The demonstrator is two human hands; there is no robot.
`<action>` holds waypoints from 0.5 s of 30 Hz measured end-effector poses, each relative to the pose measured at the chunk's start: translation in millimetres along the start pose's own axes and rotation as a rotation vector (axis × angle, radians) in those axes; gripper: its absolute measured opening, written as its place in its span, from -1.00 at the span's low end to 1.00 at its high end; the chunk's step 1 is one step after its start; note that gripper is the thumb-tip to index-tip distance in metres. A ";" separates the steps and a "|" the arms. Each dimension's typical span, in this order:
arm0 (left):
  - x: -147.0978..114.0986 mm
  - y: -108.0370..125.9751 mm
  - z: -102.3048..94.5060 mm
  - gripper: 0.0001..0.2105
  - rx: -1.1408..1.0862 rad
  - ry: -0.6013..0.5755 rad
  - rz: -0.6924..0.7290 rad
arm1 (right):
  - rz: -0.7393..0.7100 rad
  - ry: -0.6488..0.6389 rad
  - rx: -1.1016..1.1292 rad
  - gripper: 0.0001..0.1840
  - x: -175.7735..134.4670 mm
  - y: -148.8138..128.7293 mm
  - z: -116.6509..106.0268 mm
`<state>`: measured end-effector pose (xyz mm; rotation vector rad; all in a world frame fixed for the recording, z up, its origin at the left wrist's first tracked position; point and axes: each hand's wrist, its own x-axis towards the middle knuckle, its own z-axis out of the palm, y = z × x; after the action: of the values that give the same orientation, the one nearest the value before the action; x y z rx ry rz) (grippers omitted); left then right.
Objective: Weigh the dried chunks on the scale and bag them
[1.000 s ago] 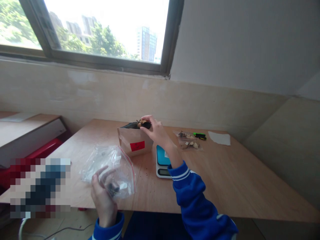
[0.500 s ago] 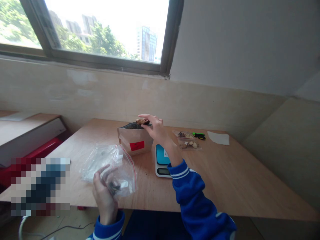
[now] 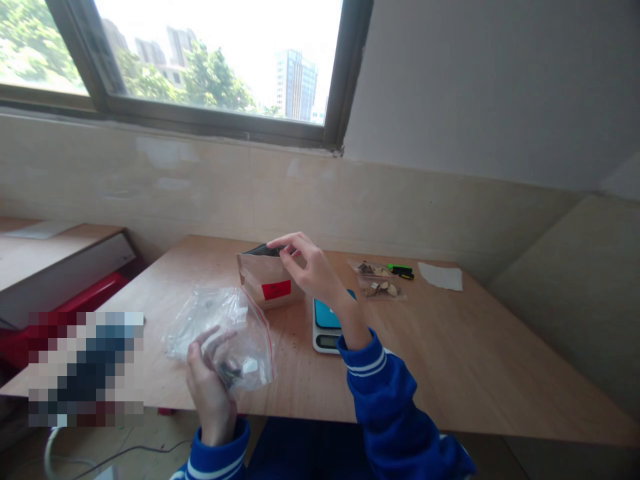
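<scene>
My left hand (image 3: 207,380) holds a clear zip bag (image 3: 257,350) with a red seal line from below, its fingers curled behind the plastic. A few dark pieces and a small white slip show low in this bag. My right hand (image 3: 307,267) is over the mouth of a kraft paper pouch (image 3: 253,277) with a red label (image 3: 277,289). Its index finger reaches across the pouch's dark opening, and nothing shows between finger and thumb. Beneath my right wrist is a kitchen scale (image 3: 326,319) with a blue top, partly covered by the arm.
Small clear bags of dried pieces (image 3: 384,289) lie right of the scale, near a green and black cutter (image 3: 401,271) and a white paper sheet (image 3: 441,276). More clear plastic bags (image 3: 193,327) lie at left. The wooden table (image 3: 465,360) meets a wall below the window.
The brown piece that was in my right fingers is out of sight, and that hand has dipped slightly at the pouch mouth. My left hand stays on the zip bag.
</scene>
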<state>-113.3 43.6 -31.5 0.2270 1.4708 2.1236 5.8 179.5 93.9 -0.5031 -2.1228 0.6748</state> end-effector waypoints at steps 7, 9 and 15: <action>2.3 -10.3 1.0 -0.63 0.015 0.009 0.145 | 0.085 -0.771 0.103 -0.77 -31.3 -29.1 14.4; 3.0 -12.0 0.3 -0.61 0.039 0.002 0.202 | 0.132 -0.789 0.053 -0.77 -35.1 -29.8 24.2; 1.1 -9.7 -1.1 -0.60 0.130 0.025 0.262 | 0.229 -0.872 0.037 -0.95 -42.8 -25.7 48.4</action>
<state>-111.5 45.7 -40.9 0.4661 1.6745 2.2397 -11.8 121.6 59.8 -0.4838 -2.8710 1.2230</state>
